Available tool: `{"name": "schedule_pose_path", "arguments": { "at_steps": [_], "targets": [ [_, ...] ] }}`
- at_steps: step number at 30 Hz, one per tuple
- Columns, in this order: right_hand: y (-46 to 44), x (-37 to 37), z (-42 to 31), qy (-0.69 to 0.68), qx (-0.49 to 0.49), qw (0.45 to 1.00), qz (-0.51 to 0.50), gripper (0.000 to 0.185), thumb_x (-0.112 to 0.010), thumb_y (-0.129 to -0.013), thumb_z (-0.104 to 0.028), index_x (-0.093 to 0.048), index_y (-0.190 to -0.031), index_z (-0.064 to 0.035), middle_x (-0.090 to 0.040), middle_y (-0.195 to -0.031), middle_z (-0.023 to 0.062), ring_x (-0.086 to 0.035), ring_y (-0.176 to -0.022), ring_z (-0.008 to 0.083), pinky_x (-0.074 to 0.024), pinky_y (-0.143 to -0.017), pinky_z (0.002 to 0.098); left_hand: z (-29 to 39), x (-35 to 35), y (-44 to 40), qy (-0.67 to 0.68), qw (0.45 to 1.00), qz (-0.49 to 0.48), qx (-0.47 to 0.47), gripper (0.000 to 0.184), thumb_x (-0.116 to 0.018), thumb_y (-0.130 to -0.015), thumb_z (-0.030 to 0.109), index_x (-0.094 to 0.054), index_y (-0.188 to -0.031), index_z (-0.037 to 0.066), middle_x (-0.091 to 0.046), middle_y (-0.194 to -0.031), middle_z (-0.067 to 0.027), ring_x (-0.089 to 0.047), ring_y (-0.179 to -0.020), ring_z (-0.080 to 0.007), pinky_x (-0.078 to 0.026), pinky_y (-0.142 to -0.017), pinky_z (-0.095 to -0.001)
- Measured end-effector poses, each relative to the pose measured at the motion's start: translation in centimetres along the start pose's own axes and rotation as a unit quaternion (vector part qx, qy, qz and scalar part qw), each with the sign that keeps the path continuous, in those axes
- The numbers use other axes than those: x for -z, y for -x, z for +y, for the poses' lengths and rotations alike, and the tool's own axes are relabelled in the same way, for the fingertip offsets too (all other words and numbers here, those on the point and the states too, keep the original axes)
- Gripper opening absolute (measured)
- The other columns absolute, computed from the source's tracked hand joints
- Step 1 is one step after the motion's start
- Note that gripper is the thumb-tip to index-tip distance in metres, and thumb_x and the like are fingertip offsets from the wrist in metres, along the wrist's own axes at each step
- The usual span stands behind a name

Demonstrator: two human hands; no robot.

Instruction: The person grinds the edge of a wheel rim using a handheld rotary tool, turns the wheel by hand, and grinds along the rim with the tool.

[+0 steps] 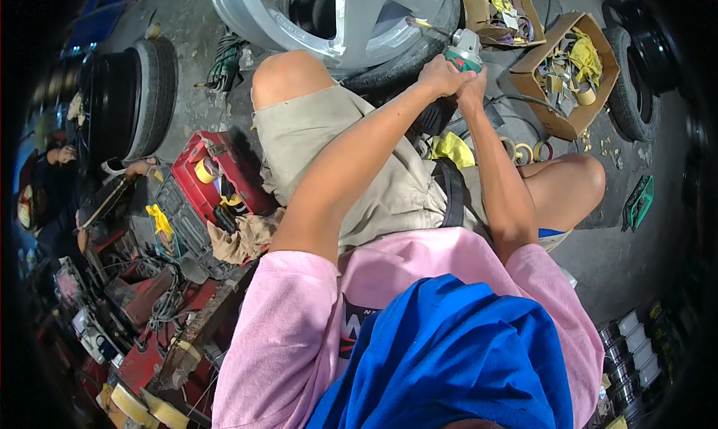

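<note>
Both of my hands are wrapped round a green and grey power grinder (465, 51) at the upper middle. My left hand (439, 77) is on its left side and my right hand (473, 86) on its right side, the two close together. A thin shaft with a pale tip (428, 26) sticks out of the grinder to the left, over the silver alloy wheel (348, 17). The wheel lies on a black tire (389, 71) beyond my knees. The grinder's lower part is hidden by my fingers.
Cardboard boxes (529, 87) with tape and scraps stand at the upper right, beside another tire (634, 92). Tape rolls (543, 151) lie near my leg. A red toolbox (243, 173), a cable coil (224, 64) and a tire (155, 92) are on the left. Another person (52, 197) is at the far left.
</note>
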State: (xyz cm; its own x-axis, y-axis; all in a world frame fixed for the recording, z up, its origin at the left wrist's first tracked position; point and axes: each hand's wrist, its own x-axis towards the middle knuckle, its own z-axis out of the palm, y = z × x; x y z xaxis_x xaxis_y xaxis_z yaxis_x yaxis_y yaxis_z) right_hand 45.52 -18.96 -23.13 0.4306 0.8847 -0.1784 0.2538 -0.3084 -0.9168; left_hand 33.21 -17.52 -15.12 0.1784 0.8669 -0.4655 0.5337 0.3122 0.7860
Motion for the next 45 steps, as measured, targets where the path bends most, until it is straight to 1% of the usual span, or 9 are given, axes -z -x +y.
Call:
{"name": "schedule_pose_path", "arguments": {
  "at_steps": [7,17,23,27,30,36,38,41,45],
  "targets": [
    [0.4,1.8,-0.9,-0.029,-0.018,0.996,-0.085,0.095,-0.096,-0.061,-0.038,-0.047,-0.129,0.0065,-0.065,-0.116,0.0222,-0.065,-0.103,0.0311,-0.0518,-0.091,0.0416,0.4,-0.7,0.5,0.002,0.998,-0.018,0.062,0.11,-0.078,-0.074,0.069,-0.049,-0.131,-0.02,-0.055,-0.138,-0.034,-0.055,-0.132,-0.0402,-0.046,-0.107,-0.0405],
    [2.1,1.5,-3.4,0.051,0.044,0.998,0.022,0.089,-0.095,-0.064,-0.039,-0.046,-0.124,0.005,-0.066,-0.114,0.0248,-0.066,-0.103,0.0344,-0.0516,-0.091,0.0432,0.2,0.3,-0.4,0.026,0.999,-0.04,0.021,0.111,-0.086,-0.068,0.063,-0.049,-0.134,-0.018,-0.056,-0.137,-0.0298,-0.06,-0.126,-0.0346,-0.05,-0.102,-0.0392],
    [4.1,1.6,-2.2,0.138,0.086,0.987,-0.012,0.062,-0.084,-0.071,-0.017,-0.043,-0.115,0.002,-0.065,-0.1,0.0201,-0.066,-0.092,0.0297,-0.0526,-0.082,0.042,-2.3,-0.7,-0.3,0.116,0.99,-0.078,0.01,0.104,-0.091,-0.062,0.061,-0.059,-0.131,-0.01,-0.069,-0.122,-0.0189,-0.066,-0.112,-0.0225,-0.051,-0.099,-0.0343],
    [5.5,1.6,-3.3,0.169,0.075,0.983,-0.023,0.065,-0.085,-0.07,-0.017,-0.043,-0.115,0.0036,-0.066,-0.1,0.0207,-0.067,-0.092,0.0305,-0.053,-0.082,0.042,-3.4,-1.2,0.0,0.121,0.991,-0.044,-0.022,0.089,-0.091,-0.061,0.062,-0.07,-0.123,0.002,-0.071,-0.118,-0.0147,-0.068,-0.108,-0.0197,-0.052,-0.096,-0.0344],
    [6.2,1.8,-3.3,0.143,0.057,0.987,-0.046,0.071,-0.083,-0.071,-0.022,-0.042,-0.123,0.0019,-0.068,-0.106,0.0284,-0.068,-0.103,0.0453,-0.0527,-0.088,0.049,-1.8,0.4,3.1,0.117,0.992,-0.035,0.015,0.092,-0.091,-0.056,0.065,-0.071,-0.119,0.001,-0.071,-0.118,-0.0179,-0.069,-0.108,-0.0246,-0.053,-0.095,-0.0361],
    [7.2,1.2,-2.4,0.06,0.085,0.989,-0.107,0.076,-0.083,-0.073,-0.021,-0.039,-0.129,0.0048,-0.068,-0.108,0.0242,-0.069,-0.102,0.0363,-0.0534,-0.086,0.0426,-2.6,0.1,4.3,0.055,0.996,0.029,0.057,0.099,-0.09,-0.057,0.068,-0.068,-0.118,-0.007,-0.07,-0.118,-0.0225,-0.07,-0.108,-0.0272,-0.054,-0.094,-0.0364],
    [8.7,1.4,-4.8,0.012,0.015,0.988,-0.151,0.071,-0.084,-0.077,-0.014,-0.039,-0.129,0.0054,-0.065,-0.109,0.016,-0.063,-0.098,0.0193,-0.0536,-0.086,0.0348,-2.3,0.1,5.4,0.019,0.995,0.052,0.081,0.108,-0.089,-0.056,0.07,-0.063,-0.121,-0.012,-0.068,-0.12,-0.0256,-0.069,-0.111,-0.03,-0.053,-0.095,-0.0369],
    [9.0,1.2,-4.6,-0.009,0.017,0.982,-0.186,0.071,-0.084,-0.077,-0.013,-0.04,-0.13,0.0047,-0.064,-0.112,0.016,-0.062,-0.1,0.019,-0.0531,-0.087,0.0341,-1.4,1.6,7.4,0.006,0.993,0.06,0.103,0.129,-0.085,-0.054,0.076,-0.044,-0.131,-0.019,-0.061,-0.128,-0.0315,-0.064,-0.119,-0.0376,-0.05,-0.101,-0.0389],
    [8.0,0.9,-2.2,-0.012,0.016,0.986,-0.167,0.073,-0.085,-0.076,-0.015,-0.04,-0.13,0.0042,-0.064,-0.114,0.0158,-0.062,-0.101,0.0191,-0.053,-0.088,0.0348,-1.3,1.6,7.1,0.007,0.993,0.05,0.107,0.124,-0.086,-0.057,0.073,-0.047,-0.129,-0.019,-0.062,-0.127,-0.0308,-0.064,-0.118,-0.0352,-0.051,-0.099,-0.0384]
  ]
}}
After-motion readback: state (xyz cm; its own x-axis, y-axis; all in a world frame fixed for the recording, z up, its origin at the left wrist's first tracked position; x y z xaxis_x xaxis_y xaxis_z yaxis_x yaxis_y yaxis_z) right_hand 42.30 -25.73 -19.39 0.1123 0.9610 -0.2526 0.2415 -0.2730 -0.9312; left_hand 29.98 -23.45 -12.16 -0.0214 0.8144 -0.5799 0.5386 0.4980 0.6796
